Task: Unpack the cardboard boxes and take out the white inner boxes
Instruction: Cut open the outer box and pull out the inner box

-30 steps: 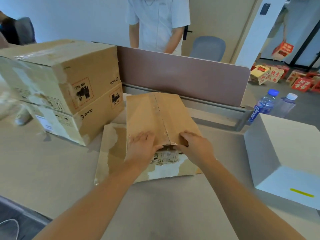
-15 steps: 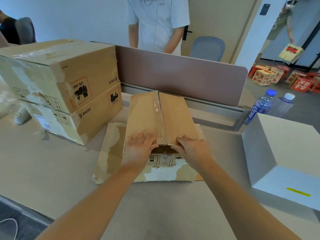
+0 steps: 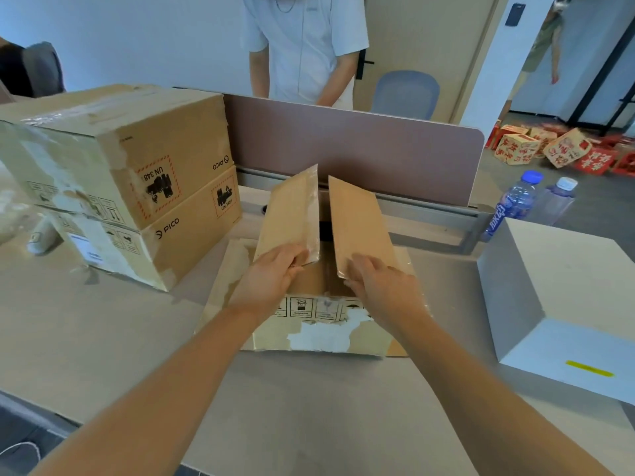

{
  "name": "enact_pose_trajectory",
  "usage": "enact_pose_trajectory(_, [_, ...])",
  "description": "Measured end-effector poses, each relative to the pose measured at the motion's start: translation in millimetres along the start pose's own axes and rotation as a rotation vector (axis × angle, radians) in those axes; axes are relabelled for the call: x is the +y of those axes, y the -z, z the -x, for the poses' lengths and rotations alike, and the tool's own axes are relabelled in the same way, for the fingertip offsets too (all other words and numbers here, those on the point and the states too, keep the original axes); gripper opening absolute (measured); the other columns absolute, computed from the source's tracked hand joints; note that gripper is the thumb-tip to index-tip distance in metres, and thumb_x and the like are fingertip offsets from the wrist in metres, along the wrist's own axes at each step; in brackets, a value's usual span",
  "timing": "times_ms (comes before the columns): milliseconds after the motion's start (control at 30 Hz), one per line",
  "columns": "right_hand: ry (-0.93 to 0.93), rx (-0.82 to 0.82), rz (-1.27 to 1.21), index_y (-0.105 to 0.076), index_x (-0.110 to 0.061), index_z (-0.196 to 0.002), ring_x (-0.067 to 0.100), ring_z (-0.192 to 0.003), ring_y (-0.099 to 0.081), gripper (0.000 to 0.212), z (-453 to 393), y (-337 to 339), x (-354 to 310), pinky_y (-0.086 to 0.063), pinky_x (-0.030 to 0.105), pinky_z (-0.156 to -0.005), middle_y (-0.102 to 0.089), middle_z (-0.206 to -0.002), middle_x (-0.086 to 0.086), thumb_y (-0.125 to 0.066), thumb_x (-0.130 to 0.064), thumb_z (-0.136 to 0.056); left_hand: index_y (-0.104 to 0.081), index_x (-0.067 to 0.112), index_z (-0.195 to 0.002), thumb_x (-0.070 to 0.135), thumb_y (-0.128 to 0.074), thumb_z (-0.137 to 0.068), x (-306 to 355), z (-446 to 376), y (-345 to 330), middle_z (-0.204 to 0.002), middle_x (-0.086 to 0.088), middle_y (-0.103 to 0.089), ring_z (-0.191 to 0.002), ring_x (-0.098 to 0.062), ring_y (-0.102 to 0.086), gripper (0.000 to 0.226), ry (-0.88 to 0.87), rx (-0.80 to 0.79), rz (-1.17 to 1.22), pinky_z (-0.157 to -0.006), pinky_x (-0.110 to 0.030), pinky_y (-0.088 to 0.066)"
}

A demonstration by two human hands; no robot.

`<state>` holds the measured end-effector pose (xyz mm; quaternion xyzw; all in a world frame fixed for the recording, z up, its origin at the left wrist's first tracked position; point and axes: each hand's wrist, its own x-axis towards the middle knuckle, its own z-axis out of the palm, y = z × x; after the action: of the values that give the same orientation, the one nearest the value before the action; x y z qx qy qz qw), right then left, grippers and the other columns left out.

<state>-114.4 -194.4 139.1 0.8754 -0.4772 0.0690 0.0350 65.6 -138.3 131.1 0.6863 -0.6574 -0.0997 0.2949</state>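
A brown cardboard box (image 3: 319,324) stands in the middle of the table with its two long top flaps lifted and parted. My left hand (image 3: 271,276) grips the near end of the left flap (image 3: 290,214). My right hand (image 3: 381,286) holds the near end of the right flap (image 3: 360,225), fingers under its edge. A dark gap shows between the flaps; what lies inside is hidden. A white inner box (image 3: 563,304) sits on the table at the right. Two stacked taped cardboard boxes (image 3: 130,187) stand at the left.
A brown divider panel (image 3: 360,149) runs behind the box, and a person in a light shirt (image 3: 305,46) stands beyond it. Two water bottles (image 3: 515,201) stand behind the white box. Red and yellow cartons (image 3: 556,149) lie on the floor at far right.
The two top flaps were shut and touching; both hands have pulled them up and apart, opening a gap along the taped seam.
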Motion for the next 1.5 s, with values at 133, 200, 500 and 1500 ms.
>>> enact_pose_trajectory(133, [0.091,0.001,-0.013,-0.014,-0.029,-0.139,0.025,-0.118,-0.048,0.059,-0.8,7.2,-2.0,-0.047,0.039,-0.085,-0.027,-0.145,0.001,-0.047,-0.010,-0.093,-0.027,0.033,-0.144,0.019,-0.040,-0.099,10.0,-2.9,13.7,-0.147,0.001,-0.032,-0.128,-0.019,-0.038,0.049,0.023,-0.177,-0.066,-0.102,-0.032,-0.036])
enact_pose_trajectory(200, [0.104,-0.043,0.050,-0.019,-0.027,-0.139,0.026,-0.120,-0.044,0.064,-1.0,14.1,-2.6,-0.050,0.037,-0.084,-0.021,-0.145,0.004,-0.051,-0.004,-0.088,-0.008,0.037,-0.147,0.003,-0.041,-0.096,17.8,-1.8,17.3,-0.153,0.003,-0.015,-0.134,-0.021,-0.028,0.070,-0.018,-0.273,-0.253,-0.107,-0.034,-0.034])
enact_pose_trajectory(500, [-0.032,0.137,0.506,-0.071,-0.007,-0.092,0.038,-0.133,-0.036,0.023,1.6,42.1,-11.0,-0.017,0.060,-0.109,-0.045,-0.137,0.024,-0.066,-0.026,-0.079,-0.010,0.004,-0.147,0.054,-0.032,-0.095,41.0,2.3,38.9,-0.155,-0.019,-0.001,-0.144,-0.034,-0.002,0.075,0.044,-0.068,-1.134,-0.112,-0.057,-0.005])
enact_pose_trajectory(1500, [-0.814,-0.121,-0.578,-0.026,-0.013,-0.135,0.029,-0.115,-0.049,0.100,-35.5,-32.8,3.4,-0.046,0.038,-0.088,-0.044,-0.127,0.010,-0.072,-0.063,-0.061,-0.029,0.015,-0.137,0.040,-0.077,-0.070,-56.7,-57.7,-7.7,-0.130,-0.008,-0.050,-0.116,-0.028,-0.050,0.086,0.434,-0.174,0.204,-0.095,-0.042,-0.046])
